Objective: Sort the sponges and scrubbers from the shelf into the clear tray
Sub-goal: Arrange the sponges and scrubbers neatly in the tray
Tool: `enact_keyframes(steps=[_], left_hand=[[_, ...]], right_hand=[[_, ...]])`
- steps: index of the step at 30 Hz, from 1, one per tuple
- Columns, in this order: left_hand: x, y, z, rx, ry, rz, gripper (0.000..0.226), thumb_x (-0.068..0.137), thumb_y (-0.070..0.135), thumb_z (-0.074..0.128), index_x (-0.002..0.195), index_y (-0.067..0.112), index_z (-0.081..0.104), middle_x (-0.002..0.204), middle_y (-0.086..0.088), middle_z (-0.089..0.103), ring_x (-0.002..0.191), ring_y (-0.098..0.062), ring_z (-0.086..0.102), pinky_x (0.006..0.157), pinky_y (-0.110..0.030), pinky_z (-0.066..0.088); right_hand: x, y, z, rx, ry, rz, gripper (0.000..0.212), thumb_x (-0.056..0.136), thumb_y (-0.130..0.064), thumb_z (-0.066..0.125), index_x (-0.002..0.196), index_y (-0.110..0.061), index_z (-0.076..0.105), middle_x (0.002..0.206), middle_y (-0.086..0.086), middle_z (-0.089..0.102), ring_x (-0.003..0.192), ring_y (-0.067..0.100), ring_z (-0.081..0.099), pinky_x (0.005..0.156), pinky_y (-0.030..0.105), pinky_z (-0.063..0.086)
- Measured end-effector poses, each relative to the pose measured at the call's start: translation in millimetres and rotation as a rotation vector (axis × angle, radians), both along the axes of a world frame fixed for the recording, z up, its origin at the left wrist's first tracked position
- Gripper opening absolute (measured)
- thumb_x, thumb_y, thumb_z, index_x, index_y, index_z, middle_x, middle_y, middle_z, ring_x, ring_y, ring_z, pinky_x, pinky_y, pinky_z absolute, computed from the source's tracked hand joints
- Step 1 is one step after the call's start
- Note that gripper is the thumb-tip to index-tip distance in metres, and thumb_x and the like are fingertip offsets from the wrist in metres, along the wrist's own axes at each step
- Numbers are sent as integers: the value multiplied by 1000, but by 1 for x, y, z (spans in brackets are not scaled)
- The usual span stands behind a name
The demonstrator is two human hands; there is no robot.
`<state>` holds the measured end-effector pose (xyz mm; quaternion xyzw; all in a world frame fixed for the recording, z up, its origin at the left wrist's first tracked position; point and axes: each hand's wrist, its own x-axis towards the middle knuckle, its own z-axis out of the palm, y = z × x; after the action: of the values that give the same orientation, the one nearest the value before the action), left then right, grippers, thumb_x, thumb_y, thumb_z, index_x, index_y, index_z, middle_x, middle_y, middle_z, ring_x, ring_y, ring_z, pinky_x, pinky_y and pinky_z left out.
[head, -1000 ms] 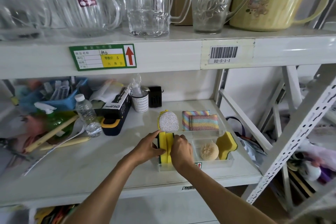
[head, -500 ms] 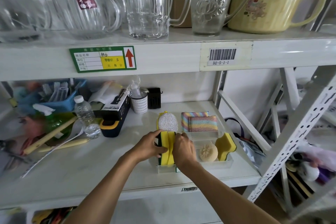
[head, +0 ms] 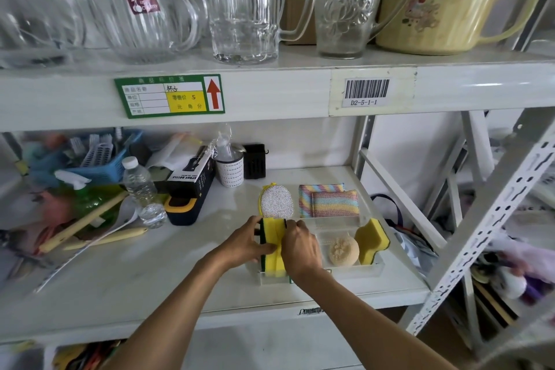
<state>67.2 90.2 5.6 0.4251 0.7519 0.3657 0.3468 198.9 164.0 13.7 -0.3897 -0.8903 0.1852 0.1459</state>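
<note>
Location, as I read it from the head camera: shop stockroom or retail storage bay. Evidence: white slotted-angle steel shelving (head: 492, 213); green price tag (head: 169, 96) with red arrow on the upper shelf edge; barcode label (head: 367, 92) reading D2-5-1-1 to its right; glass jugs (head: 244, 6) and a yellow plastic pot (head: 444, 9) ranged above; mixed household goods, a boxed spray bottle (head: 192, 180) among them, at far left below
</note>
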Motion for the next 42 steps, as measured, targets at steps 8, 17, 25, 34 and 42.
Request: enact_keyframes(steps=[8, 17, 25, 34, 42], left_hand=[[-5, -9, -13, -11, -9, -18, 73, 79, 6, 73, 139, 22, 35, 129, -2, 52, 76, -17, 66, 66, -28, 55], [-10, -3, -14, 13, 39, -36, 75, 75, 15, 77, 139, 24, 40, 125, -2, 57, 97, -25, 69, 90, -39, 56], [-7, -7, -19, 29, 6, -22, 77, 74, 13, 76, 140, 26, 38, 126, 1, 56, 103, -24, 68, 93, -45, 55], [-8, -8, -20, 69, 35, -11, 67, 77, 6, 73, 131, 31, 40, 125, 6, 57, 101, -25, 68, 90, -40, 57], [-10, -4, -18, 27, 44, -14, 71, 77, 11, 76, 136, 27, 40, 124, 4, 57, 97, -25, 70, 90, -42, 57]], right_hand=[[9, 13, 0, -330, -67, 267, 83, 86, -33, 53, 154, -27, 5, 149, 9, 37, 127, 33, 47, 100, 39, 41], [7, 21, 1, -264, 0, 247, 83, 77, -13, 66, 147, -25, 22, 127, 11, 47, 108, 35, 57, 85, 39, 49], [7, 19, 1, -243, -3, 242, 79, 78, -15, 65, 144, -23, 24, 123, 10, 48, 106, 36, 57, 85, 39, 48], [8, 17, 1, -220, 54, 233, 74, 76, -14, 67, 141, -22, 30, 121, 9, 49, 102, 34, 59, 82, 36, 47], [6, 21, 1, -250, -7, 240, 75, 78, -14, 64, 142, -23, 27, 121, 11, 49, 106, 36, 57, 86, 40, 48]])
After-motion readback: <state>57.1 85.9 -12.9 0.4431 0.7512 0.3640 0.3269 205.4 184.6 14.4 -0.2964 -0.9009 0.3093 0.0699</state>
